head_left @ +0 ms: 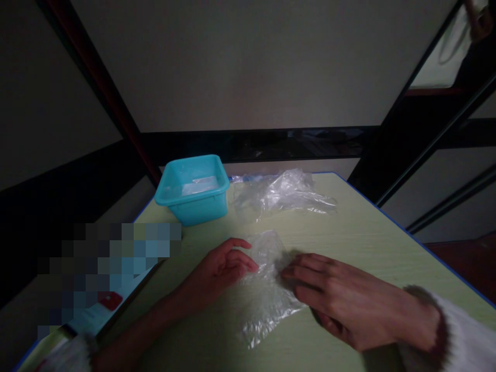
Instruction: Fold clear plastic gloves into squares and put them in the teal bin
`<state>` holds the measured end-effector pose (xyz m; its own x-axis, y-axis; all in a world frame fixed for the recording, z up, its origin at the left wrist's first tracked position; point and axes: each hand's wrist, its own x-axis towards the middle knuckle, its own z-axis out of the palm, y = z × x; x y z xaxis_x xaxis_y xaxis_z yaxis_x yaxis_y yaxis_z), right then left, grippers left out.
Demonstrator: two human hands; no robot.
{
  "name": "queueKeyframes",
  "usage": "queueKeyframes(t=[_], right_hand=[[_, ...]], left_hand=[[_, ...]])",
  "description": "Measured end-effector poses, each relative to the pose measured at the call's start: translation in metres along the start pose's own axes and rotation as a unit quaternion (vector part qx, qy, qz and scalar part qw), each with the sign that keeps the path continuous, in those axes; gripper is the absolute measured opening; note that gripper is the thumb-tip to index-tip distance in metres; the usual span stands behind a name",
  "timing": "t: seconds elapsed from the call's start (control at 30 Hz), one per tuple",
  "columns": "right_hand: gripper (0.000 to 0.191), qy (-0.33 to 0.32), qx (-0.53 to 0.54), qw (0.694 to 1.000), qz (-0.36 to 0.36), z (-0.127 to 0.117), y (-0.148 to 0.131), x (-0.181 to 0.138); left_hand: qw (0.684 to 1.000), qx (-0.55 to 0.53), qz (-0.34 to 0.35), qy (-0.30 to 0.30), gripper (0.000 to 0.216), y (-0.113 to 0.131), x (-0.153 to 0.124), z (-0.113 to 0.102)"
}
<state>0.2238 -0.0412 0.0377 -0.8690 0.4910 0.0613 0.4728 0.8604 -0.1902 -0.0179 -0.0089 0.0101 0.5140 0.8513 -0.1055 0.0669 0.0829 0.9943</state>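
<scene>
A clear plastic bag [267,297] lies crinkled on the table in front of me, its lower edge wrinkled and shiny. At its left edge is my left hand [222,268], with curved fingers parted and the fingertips at the film. From the other side my right hand [333,294] reaches in, its fingers stretched and resting on the bag's right part. The right thumb is partly hidden under the palm. Farther back lies a crumpled heap of clear plastic bags [287,191].
A turquoise plastic basket [199,209] with flat whitish pieces inside stands at the back left. Along the left edge lies a device with a lit screen [129,284], partly pixelated. The pale table [372,263] has a blue edge and meets a panelled wall [248,67].
</scene>
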Motion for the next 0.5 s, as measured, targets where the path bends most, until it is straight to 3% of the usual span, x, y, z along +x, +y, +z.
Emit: queueKeyframes(t=[0.2,0.5], right_hand=[[0.024,-0.005,-0.018,1.000,-0.009,0.0016,0.0009,-0.0006],[0.024,0.028,-0.035,0.998,-0.044,0.0044,0.0088,-0.0002]], left_hand=[[0.999,0.031,0.032,-0.007,0.029,-0.0055,-0.0015,0.0018],[0.999,0.033,0.024,-0.002,0.030,-0.0031,-0.0006,0.0020]])
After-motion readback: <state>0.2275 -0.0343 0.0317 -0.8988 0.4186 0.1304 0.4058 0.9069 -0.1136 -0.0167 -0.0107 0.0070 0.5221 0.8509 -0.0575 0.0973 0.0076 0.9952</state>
